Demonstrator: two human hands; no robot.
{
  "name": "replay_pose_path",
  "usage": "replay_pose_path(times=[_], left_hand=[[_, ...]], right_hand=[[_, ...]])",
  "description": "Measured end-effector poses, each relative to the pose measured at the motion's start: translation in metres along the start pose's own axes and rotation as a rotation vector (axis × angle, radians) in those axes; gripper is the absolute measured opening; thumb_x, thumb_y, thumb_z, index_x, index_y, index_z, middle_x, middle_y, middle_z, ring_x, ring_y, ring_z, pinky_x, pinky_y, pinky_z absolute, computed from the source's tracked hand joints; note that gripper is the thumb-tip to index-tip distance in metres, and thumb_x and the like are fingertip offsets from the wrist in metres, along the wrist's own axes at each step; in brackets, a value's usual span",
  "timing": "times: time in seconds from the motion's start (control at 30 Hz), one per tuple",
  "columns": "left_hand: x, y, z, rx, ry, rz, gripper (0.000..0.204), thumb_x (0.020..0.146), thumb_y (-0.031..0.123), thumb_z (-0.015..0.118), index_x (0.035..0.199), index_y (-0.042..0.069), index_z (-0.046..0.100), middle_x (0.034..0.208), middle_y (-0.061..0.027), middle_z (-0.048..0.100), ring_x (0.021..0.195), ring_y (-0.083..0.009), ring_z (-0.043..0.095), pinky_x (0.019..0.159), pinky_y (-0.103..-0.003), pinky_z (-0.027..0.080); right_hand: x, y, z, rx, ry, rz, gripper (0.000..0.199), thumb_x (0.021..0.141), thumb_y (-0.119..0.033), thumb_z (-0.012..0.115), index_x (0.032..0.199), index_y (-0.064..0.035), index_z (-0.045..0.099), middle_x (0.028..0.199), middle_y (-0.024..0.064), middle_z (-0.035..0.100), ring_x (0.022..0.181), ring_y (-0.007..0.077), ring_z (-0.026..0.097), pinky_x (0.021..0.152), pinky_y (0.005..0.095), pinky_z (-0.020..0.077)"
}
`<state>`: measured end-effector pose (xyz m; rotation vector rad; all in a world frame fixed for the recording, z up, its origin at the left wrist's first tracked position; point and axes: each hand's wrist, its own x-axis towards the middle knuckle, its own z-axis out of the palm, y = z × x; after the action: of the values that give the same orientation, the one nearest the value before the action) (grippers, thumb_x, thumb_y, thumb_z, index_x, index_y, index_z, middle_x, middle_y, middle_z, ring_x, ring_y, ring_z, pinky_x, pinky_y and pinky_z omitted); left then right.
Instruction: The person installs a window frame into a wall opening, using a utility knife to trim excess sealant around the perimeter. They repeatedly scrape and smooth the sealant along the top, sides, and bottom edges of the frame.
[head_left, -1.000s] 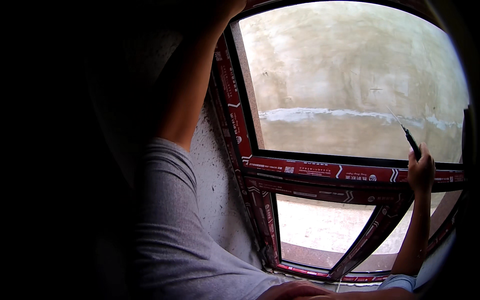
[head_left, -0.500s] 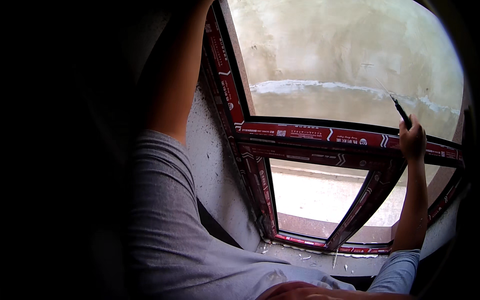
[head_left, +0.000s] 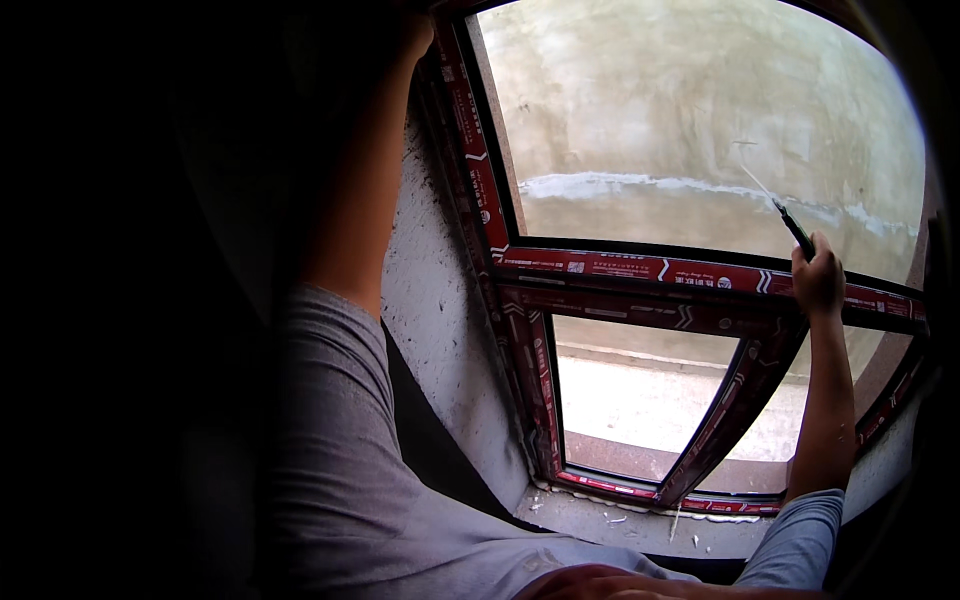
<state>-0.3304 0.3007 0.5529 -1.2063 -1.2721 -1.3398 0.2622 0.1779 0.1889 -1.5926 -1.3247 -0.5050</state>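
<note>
My right hand (head_left: 820, 278) is closed around the handle of a slim black tool with a long, thin pale tip (head_left: 797, 229). It is raised in front of the upper pane (head_left: 660, 120), its tip pointing up and left. Behind that hand runs the crossbar of a window frame (head_left: 620, 266), covered in red printed film. High at the upper left, my left arm reaches up along the side of the frame. Only a shadowed part of my left hand (head_left: 422, 38) shows beside the frame's upper left; its fingers are hidden.
Below the crossbar are two smaller panes, parted by a slanting red-filmed bar (head_left: 705, 420). White crumbs and a pale bead lie along the sill (head_left: 610, 515). A speckled grey wall (head_left: 440, 330) flanks the window on the left. Through the glass a plastered wall shows.
The view has shifted, so the window's left side sits farther right. My left hand now shows slightly at the top. The tool's pale tip stands out more clearly, still in my right hand.
</note>
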Motion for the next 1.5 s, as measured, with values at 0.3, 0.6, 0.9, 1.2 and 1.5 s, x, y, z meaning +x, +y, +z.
replay_pose_path(times=[0.3,0.6,0.9,1.2,1.5], left_hand=[[0.05,-0.011,0.045,0.234,0.077,0.233,0.034,0.092,0.031,0.066,0.113,0.004,0.073,0.107,-0.0206,0.074,0.106,-0.0336,0.07,0.091,-0.046,0.057],[0.058,-0.008,0.032,0.482,0.083,0.382,0.036,0.092,0.034,0.066,0.112,0.005,0.074,0.107,-0.0201,0.074,0.105,-0.0322,0.071,0.09,-0.045,0.057],[0.047,0.009,0.016,0.412,-0.091,0.28,0.039,0.1,0.03,0.052,0.12,0.002,0.071,0.109,-0.0201,0.074,0.097,-0.0294,0.073,0.085,-0.041,0.058],[0.045,0.012,0.02,0.328,-0.075,0.326,0.037,0.095,0.02,0.055,0.113,-0.009,0.068,0.108,-0.0276,0.072,0.095,-0.0388,0.072,0.085,-0.045,0.059],[0.016,0.055,0.008,-0.081,-0.119,-0.073,0.037,0.092,0.022,0.054,0.101,-0.012,0.068,0.093,-0.0261,0.067,0.084,-0.0356,0.061,0.078,-0.044,0.047]], right_hand=[[-0.003,0.012,0.004,0.002,0.043,-0.003,0.025,0.094,-0.027,0.063,0.089,-0.0043,0.055,0.085,0.0243,0.069,0.089,0.0495,0.066,0.076,0.0582,0.0516],[-0.003,0.007,0.003,0.002,0.049,-0.005,0.024,0.093,-0.026,0.063,0.089,-0.0042,0.056,0.082,0.0241,0.068,0.087,0.0492,0.066,0.075,0.0579,0.0512],[-0.004,0.01,0.009,-0.022,0.081,-0.032,0.022,0.093,-0.026,0.064,0.093,-0.0044,0.058,0.084,0.0237,0.069,0.088,0.0484,0.067,0.076,0.0571,0.0517],[-0.002,0.016,0.0,-0.017,0.093,-0.02,0.021,0.091,-0.026,0.063,0.09,-0.0057,0.057,0.086,0.0245,0.069,0.089,0.0495,0.066,0.076,0.0595,0.0509],[-0.008,0.002,-0.009,-0.045,0.028,0.1,0.023,0.088,-0.03,0.063,0.095,-0.0077,0.065,0.091,0.025,0.073,0.091,0.0471,0.07,0.084,0.0566,0.0559]])
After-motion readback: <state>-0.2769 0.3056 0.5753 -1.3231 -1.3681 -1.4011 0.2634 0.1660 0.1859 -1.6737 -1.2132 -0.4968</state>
